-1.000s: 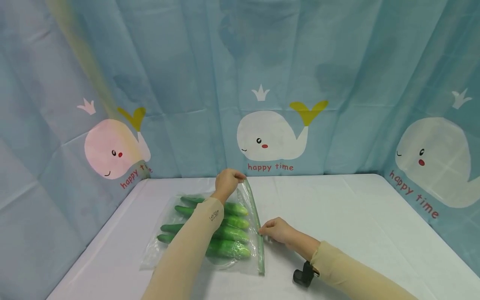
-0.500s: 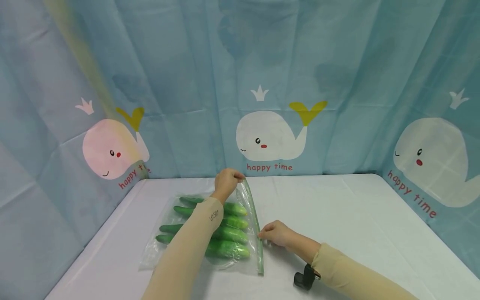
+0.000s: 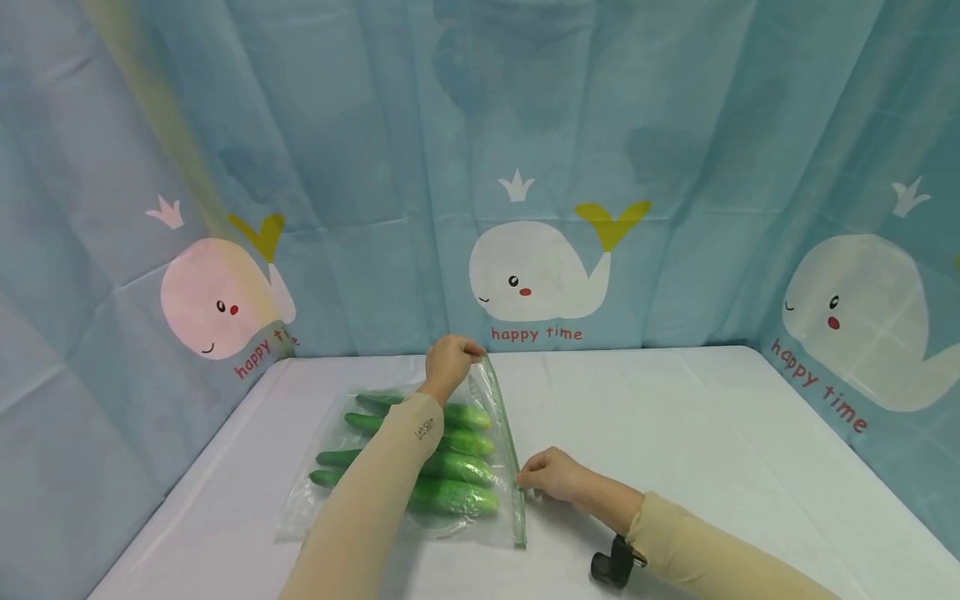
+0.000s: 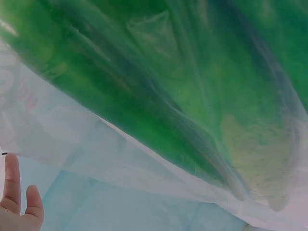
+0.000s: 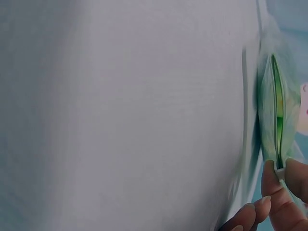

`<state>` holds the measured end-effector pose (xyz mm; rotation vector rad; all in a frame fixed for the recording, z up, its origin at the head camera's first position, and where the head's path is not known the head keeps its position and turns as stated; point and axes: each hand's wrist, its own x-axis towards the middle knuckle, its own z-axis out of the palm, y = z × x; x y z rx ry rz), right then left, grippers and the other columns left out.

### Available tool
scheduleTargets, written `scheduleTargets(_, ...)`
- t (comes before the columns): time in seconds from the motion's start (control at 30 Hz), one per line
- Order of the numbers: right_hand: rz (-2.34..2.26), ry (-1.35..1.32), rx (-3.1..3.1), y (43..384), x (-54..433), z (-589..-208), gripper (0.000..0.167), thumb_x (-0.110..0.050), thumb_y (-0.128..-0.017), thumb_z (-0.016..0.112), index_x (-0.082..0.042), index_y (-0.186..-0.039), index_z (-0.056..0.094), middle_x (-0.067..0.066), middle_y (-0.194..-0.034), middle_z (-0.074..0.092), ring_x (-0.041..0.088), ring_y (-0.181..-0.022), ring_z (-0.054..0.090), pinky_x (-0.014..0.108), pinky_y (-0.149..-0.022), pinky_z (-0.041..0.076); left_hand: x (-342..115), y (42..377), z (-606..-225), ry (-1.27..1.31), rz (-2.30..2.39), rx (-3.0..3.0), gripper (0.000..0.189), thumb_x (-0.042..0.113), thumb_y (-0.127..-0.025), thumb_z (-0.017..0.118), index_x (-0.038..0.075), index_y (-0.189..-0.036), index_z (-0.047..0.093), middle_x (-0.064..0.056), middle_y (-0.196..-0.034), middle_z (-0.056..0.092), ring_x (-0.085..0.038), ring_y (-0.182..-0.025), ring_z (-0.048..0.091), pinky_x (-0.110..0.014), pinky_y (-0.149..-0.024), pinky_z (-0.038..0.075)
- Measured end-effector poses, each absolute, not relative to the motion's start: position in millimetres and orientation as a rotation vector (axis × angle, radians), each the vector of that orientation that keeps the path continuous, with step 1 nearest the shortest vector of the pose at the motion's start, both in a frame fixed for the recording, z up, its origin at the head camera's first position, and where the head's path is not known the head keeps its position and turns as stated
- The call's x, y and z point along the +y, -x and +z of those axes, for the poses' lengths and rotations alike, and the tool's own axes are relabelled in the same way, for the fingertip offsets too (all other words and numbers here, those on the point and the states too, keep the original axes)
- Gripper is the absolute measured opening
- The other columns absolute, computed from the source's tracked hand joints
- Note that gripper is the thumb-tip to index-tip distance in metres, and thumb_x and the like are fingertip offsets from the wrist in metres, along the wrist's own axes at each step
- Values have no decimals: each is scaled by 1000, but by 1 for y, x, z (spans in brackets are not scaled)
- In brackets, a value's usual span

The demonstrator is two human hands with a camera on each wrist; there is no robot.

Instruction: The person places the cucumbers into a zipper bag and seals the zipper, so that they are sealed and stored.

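A clear zip bag (image 3: 300, 515) lies flat on the table with several green cucumbers (image 3: 453, 497) side by side inside. Along its right edge runs a green zip strip (image 3: 520, 525). My left hand (image 3: 450, 362) pinches the strip's far end, its forearm crossing over the bag and covering the cucumbers' middles. Partway down the strip, my right hand (image 3: 555, 475) pinches a small pale slider (image 5: 279, 173) between thumb and finger. Beyond the slider, the right wrist view shows the bag's mouth parted. Cucumbers fill the left wrist view through the film, with fingertips (image 4: 12, 178) at lower left.
A white cloth covers the table (image 3: 660, 417), which extends to the right of the bag. Blue curtain (image 3: 360, 275) printed with whales hangs at the back and sides. A black wrist camera (image 3: 612, 565) hangs under the right forearm, close to the table.
My right hand has slid a short way along the zip strip toward the near end. The left hand keeps its hold on the far corner, and the bag stays put.
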<state>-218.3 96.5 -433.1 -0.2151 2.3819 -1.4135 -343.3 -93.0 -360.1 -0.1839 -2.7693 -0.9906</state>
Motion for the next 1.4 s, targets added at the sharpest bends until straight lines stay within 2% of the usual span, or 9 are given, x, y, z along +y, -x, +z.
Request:
scheduleTargets(0.67,-1385,228,2371,202,97,-431,16,-13,-88,68,-2,-76,69,-2,-67,52,12,-61,41,24,-55,34,-94,344,-359,172,-967,-2771,19,8,-93,62,13,-101,79,-1,-102,74,-25,-107,63,-41,-100,45)
scheduleTargets(0.97,-1380,244,2344,198,98,-432,18,-13,-88,68,0,-75,69,-3,-67,49,13,-62,40,24,-55,32,-94,347,-359,141,-979,-2790,18,10,-93,64,14,-102,78,-2,-106,73,-26,-110,61,-42,-103,42)
scheduleTargets(1.4,-1354,274,2352,189,97,-432,19,-12,-86,69,2,-74,68,-5,-65,48,13,-62,38,26,-54,29,-97,344,-360,133,-978,-2772,18,8,-93,63,14,-101,79,-2,-102,73,-25,-104,64,-41,-95,49)
